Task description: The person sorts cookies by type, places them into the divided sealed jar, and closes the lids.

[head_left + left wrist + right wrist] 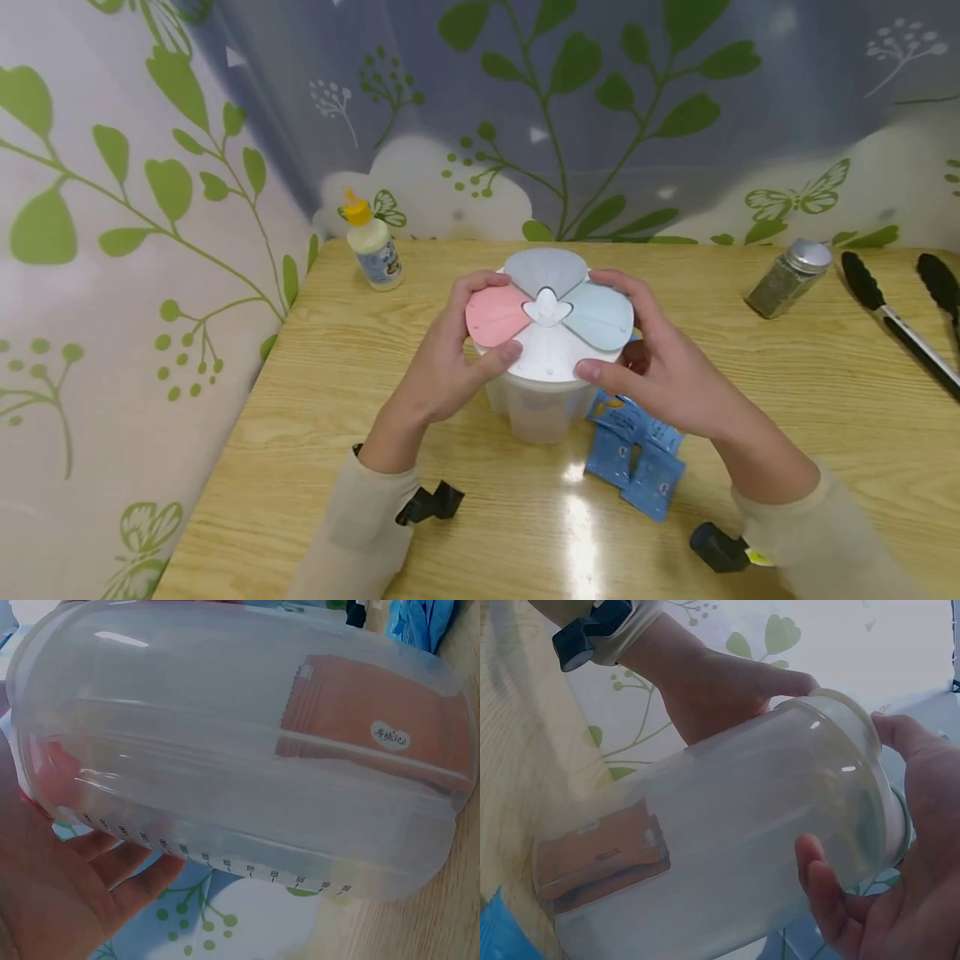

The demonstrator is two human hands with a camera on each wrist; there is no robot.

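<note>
A clear plastic canister (542, 417) stands upright on the table, topped by a white lid (550, 354) with pink, grey and pale green petal flaps. My left hand (457, 358) grips the lid's left edge, thumb on the white front part and fingers round the pink flap. On the other side my right hand (667, 367) holds the rim, its thumb on the lid's front right. Through the wall of the canister (187, 750) in the left wrist view, an orange-brown packet (352, 712) shows near the bottom; the right wrist view shows the packet (604, 859) too.
Several blue packets (637, 458) lie just right of the canister. A glue-like bottle with a yellow cap (375, 250) stands at the back left. At the right are a tilted jar of dark contents (783, 283) and black-tipped tongs (911, 333). A patterned curtain (465, 167) hangs behind.
</note>
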